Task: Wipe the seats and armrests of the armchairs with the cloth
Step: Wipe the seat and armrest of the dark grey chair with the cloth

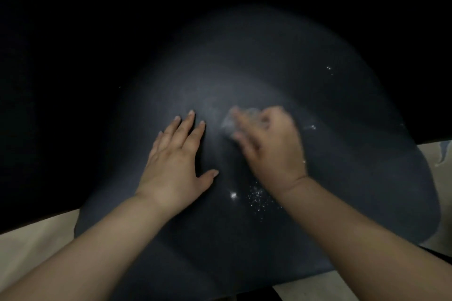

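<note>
A dark armchair seat fills the middle of the head view, lit only around the hands. My left hand lies flat on the seat with its fingers straight and spread. My right hand, blurred by motion, grips a pale crumpled cloth against the seat just right of the left fingertips. Most of the cloth is hidden under the fingers. White specks and crumbs lie on the seat near my right wrist.
More white specks sit far right on the seat and by its right edge. Pale floor shows at lower left and far right. The armrests and backrest are lost in darkness.
</note>
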`<act>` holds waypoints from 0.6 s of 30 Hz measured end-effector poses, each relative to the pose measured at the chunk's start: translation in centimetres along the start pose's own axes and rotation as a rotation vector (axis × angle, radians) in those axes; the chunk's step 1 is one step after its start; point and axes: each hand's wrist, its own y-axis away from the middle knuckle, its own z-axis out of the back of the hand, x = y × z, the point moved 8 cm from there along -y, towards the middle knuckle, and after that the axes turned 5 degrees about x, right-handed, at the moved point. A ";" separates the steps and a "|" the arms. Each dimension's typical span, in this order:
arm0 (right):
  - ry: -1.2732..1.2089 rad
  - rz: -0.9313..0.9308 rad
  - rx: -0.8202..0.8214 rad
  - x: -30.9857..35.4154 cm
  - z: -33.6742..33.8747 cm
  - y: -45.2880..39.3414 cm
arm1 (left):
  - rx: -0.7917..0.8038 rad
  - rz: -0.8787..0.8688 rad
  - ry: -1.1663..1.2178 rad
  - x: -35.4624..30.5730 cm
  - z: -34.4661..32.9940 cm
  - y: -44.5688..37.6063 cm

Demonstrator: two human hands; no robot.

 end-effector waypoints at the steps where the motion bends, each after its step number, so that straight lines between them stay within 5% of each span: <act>1: 0.032 0.098 0.083 1.3 -1.0 0.5 | 0.002 0.002 -0.001 0.0 0.0 0.0; 3: 0.078 0.044 0.118 -1.0 -0.7 0.2 | 0.009 -0.001 0.005 0.1 0.1 -0.2; 7: 0.002 -0.410 -0.083 -8.6 2.6 -0.1 | 0.036 -0.020 0.003 0.3 0.3 -0.1; 10: -0.055 -0.233 -0.101 -3.7 1.7 -0.1 | 0.037 -0.014 0.006 0.2 0.5 -0.2; 13: -0.051 0.037 0.090 0.8 -0.5 1.5 | 0.032 -0.014 0.008 -0.2 0.3 -0.2; 18: -0.021 -0.329 -0.160 -9.6 4.7 1.8 | 0.026 -0.052 0.030 -1.7 -0.3 0.2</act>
